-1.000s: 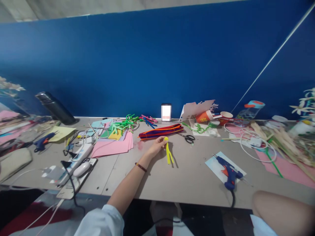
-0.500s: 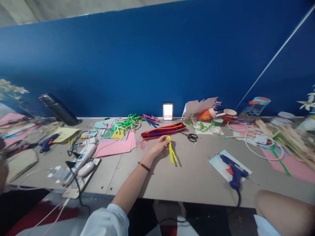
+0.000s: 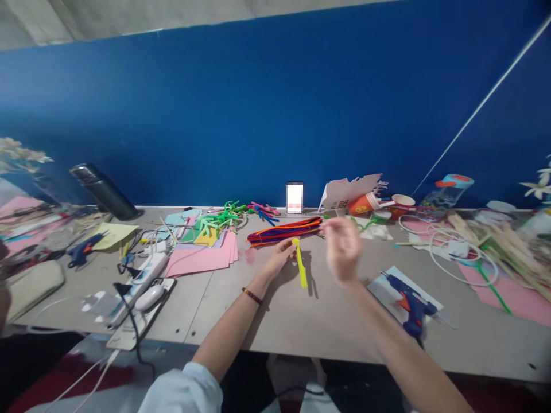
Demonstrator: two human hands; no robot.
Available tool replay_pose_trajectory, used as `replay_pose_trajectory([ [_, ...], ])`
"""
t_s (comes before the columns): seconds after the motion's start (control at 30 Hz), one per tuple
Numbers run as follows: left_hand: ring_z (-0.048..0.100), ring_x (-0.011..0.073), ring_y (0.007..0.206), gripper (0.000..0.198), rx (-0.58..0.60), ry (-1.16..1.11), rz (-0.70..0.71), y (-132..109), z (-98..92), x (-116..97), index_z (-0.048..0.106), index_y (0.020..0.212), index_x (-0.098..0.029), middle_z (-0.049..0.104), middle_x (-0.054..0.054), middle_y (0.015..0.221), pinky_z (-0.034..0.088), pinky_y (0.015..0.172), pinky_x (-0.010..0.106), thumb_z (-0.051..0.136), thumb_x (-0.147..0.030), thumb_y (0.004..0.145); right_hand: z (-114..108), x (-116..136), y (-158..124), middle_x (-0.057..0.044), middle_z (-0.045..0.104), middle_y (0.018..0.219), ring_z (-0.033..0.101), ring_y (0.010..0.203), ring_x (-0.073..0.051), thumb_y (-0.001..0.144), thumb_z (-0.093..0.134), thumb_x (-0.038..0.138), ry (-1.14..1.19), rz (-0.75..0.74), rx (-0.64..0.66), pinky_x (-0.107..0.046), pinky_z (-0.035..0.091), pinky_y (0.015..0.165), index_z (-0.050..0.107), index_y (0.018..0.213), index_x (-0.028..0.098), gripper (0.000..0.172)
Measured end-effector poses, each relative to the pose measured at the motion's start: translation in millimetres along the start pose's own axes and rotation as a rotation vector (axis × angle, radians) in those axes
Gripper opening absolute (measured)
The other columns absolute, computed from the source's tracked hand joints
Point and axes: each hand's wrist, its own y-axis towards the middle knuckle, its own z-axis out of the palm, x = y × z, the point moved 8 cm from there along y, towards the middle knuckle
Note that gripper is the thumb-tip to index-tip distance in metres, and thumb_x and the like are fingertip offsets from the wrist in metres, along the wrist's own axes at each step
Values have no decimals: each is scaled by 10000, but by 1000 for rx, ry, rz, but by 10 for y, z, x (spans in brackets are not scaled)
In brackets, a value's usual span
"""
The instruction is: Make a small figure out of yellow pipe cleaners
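Between the fingertips of my left hand is a yellow pipe cleaner, looped at the top, its legs hanging down over the table. My right hand is in the air to the right of it, smeared by motion, so whether its fingers hold anything is unclear. It covers the spot where the black scissors lay. Just behind both hands lies a bundle of purple, red and orange pipe cleaners.
A blue glue gun rests on light blue paper at right. Pink paper sheets, green pipe-cleaner pieces and a power strip are at left. A lit phone leans on the blue partition. Cups stand behind right.
My right hand has come in from the lower right edge to above the table, hiding the scissors. My left hand stays in place; the yellow pipe cleaner's legs now appear closer together.
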Motion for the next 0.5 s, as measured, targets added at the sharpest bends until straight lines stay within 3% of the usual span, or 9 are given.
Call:
replay_pose_trajectory([
  [0.07, 517, 71, 605, 374, -38, 78, 78, -8, -37, -66, 666, 985, -170, 626, 33, 809, 409, 578, 212, 740, -362, 672, 184, -363, -122, -60, 626, 933, 618, 871, -198, 844, 554, 375, 73, 217, 67, -354, 544, 738, 594, 955, 201, 210],
  [0.17, 532, 86, 647, 304, -139, 183, 144, -20, -122, -125, 657, 877, -181, 624, 26, 824, 397, 558, 204, 759, -349, 645, 483, -988, -469, -32, 638, 802, 643, 744, -195, 740, 645, 410, 287, 706, 212, -311, 561, 586, 580, 880, 207, 255],
  [0.23, 530, 89, 634, 285, -137, 218, 138, -16, -123, -120, 640, 837, -182, 616, 17, 776, 392, 553, 206, 762, -349, 642, 643, -1195, -694, -19, 649, 732, 644, 643, -174, 717, 670, 404, 419, 946, 343, -295, 560, 528, 590, 870, 205, 263],
  [0.33, 512, 86, 589, 297, -119, 225, 106, -15, -108, -113, 627, 796, -174, 606, 14, 722, 386, 544, 217, 791, -327, 602, 716, -1223, -809, -7, 647, 634, 621, 531, -138, 698, 706, 348, 528, 1061, 466, -233, 524, 439, 617, 840, 191, 229],
  [0.5, 501, 94, 585, 388, -21, 291, 72, -48, -38, -195, 675, 976, -206, 614, 26, 748, 389, 549, 231, 781, -315, 618, 611, -1189, -765, 0, 640, 583, 600, 468, -120, 687, 721, 302, 508, 1068, 461, -182, 460, 350, 630, 783, 181, 179],
])
